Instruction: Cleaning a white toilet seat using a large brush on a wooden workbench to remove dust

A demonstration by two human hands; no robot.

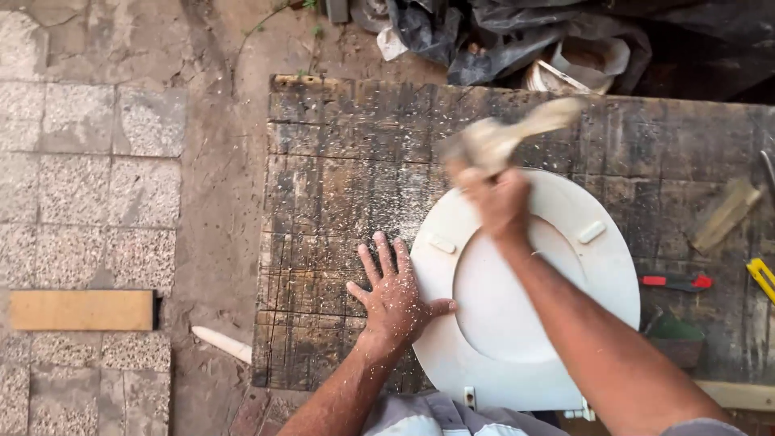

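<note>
A white toilet seat (pixel 601 278) lies flat, underside up, on a dark weathered wooden table (pixel 339 161). My left hand (pixel 395 295), dusted with pale shavings, rests open and flat on the table with its thumb against the seat's left rim. My right hand (pixel 499 200) is over the seat's far rim, closed around a pale brush (pixel 504 137) that is blurred with motion, its handle pointing up and to the right. Pale dust and shavings are scattered over the table left of the seat.
On the table's right side lie a red-and-black tool (pixel 678 282), a yellow tool (pixel 761 277) and a tan wooden wedge (pixel 726 215). Dark plastic sheeting (pixel 517 32) is heaped beyond the table. On the paved ground to the left lies a wooden board (pixel 81 310).
</note>
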